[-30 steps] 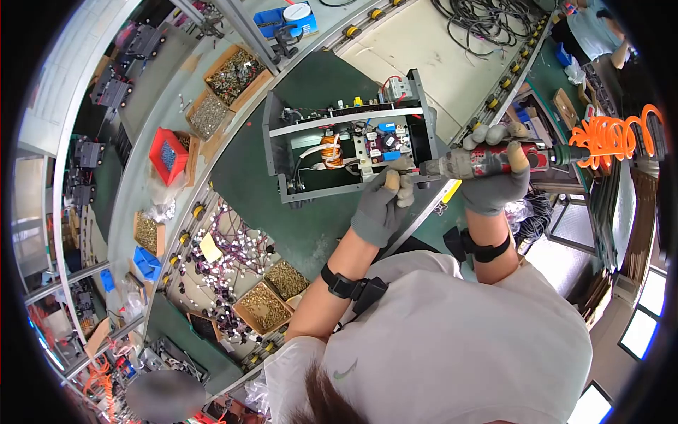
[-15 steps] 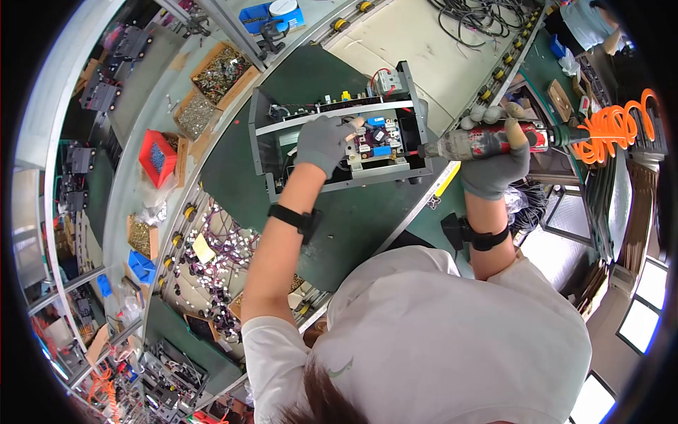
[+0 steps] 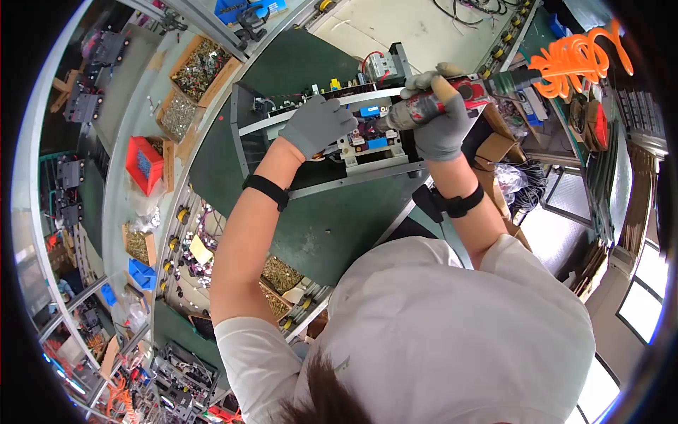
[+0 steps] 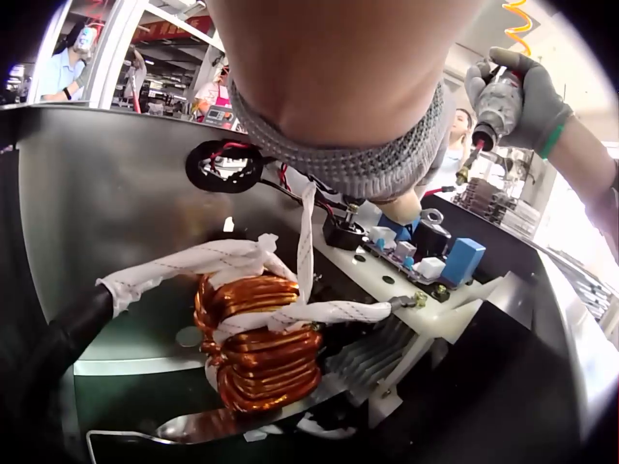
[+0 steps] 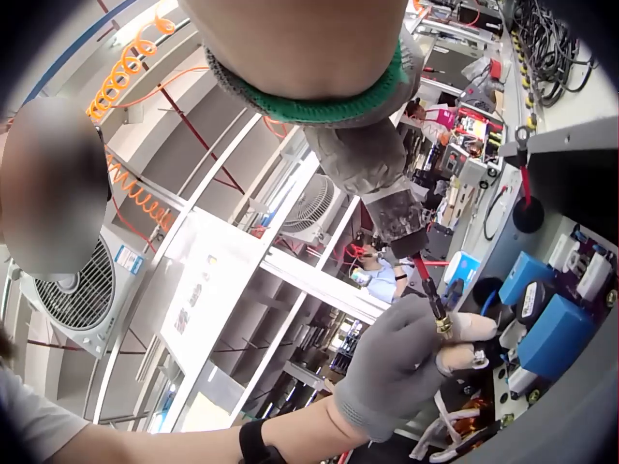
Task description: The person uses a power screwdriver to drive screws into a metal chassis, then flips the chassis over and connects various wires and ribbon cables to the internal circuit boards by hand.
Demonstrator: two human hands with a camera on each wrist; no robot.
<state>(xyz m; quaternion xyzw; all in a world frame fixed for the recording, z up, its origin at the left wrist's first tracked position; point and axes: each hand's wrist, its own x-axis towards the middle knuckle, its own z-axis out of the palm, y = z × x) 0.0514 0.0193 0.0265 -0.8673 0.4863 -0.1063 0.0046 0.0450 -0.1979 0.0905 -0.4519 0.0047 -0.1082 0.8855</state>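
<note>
My gloved right hand (image 3: 443, 127) grips a red and grey air screwdriver (image 3: 417, 111) by its body. Its long bit reaches over the circuit board (image 3: 371, 131), and a brass-coloured screw (image 5: 444, 326) sits at the tip. My gloved left hand (image 3: 318, 124) is inside the open metal case (image 3: 244, 131), beside the board. Its thumb and forefinger pinch the end of a white-sleeved wire lead (image 4: 308, 227), a silver lug (image 5: 479, 359) showing at the fingertips. The copper coil (image 4: 261, 338) lies below that hand. Blue block components (image 4: 464, 261) stand on the board.
A coiled orange hose (image 3: 572, 63) runs from the driver. Boxes of small hardware (image 3: 205, 67) and a red bin (image 3: 145, 165) stand along the left. The case rests on a dark green work surface (image 3: 318, 222). Black cables (image 3: 470, 10) lie at the back.
My left hand has gone from the case's near edge, by the driver tip, to the left over the case interior. The driver in my right hand has moved left, over the board.
</note>
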